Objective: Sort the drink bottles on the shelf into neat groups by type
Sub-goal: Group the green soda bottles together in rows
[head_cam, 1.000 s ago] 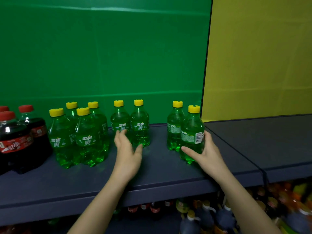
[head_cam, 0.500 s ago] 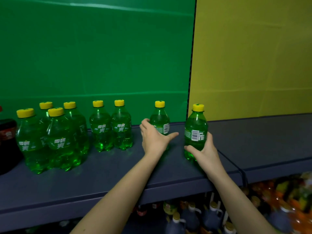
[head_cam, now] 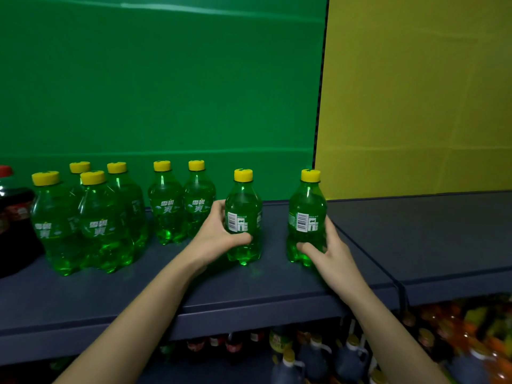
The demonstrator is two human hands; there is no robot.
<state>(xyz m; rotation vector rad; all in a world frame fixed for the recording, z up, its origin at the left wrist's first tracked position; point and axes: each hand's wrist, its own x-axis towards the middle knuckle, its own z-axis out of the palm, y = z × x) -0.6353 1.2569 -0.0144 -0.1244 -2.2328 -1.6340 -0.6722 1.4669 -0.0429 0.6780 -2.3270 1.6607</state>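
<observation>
Several green soda bottles with yellow caps stand on the dark blue shelf (head_cam: pixel 249 289). My left hand (head_cam: pixel 219 234) grips one green bottle (head_cam: pixel 243 214) around its lower body, barcode facing me. My right hand (head_cam: pixel 324 248) grips another green bottle (head_cam: pixel 306 214) standing near the shelf divider. A pair of green bottles (head_cam: pixel 180 209) stands just left of my left hand. Further left is a cluster of green bottles (head_cam: pixel 88 220). A dark cola bottle with a red cap (head_cam: pixel 13 212) is at the far left edge.
Green backing board (head_cam: pixel 166 92) behind the left shelf section, yellow board (head_cam: pixel 415 92) behind the right section. The right shelf section (head_cam: pixel 429 231) bears nothing. A lower shelf (head_cam: pixel 318 356) holds several dark and orange bottles.
My left hand has closed around the back bottle and drawn it forward, level with the one my right hand holds. The right-hand bottle stays by the divider. The view shifted slightly left.
</observation>
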